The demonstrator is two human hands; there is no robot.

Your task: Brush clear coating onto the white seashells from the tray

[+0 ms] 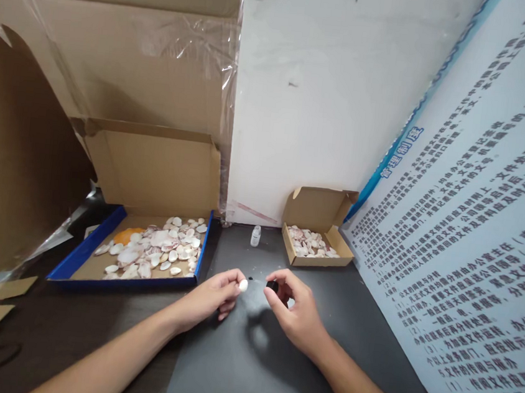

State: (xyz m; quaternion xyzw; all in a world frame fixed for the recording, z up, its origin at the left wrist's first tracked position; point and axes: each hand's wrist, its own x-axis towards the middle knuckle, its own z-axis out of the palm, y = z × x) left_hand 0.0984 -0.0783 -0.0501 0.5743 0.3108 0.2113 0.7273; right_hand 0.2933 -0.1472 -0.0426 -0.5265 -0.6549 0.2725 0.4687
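Note:
My left hand pinches a small white shell between thumb and fingertips, above the dark grey mat. Facing it, a short gap away, my right hand grips a small black cap with thumb and fingers; whether anything projects from the cap is hard to make out. On the mat between the hands lies a tiny black bit. Behind them stands a small clear bottle with a pale label, upright near the wall.
At the left, a blue-edged cardboard box with its lid raised holds many loose shells and an orange piece. A smaller open carton with shells stands at the back right. Cardboard, a white wall and a printed board enclose the table.

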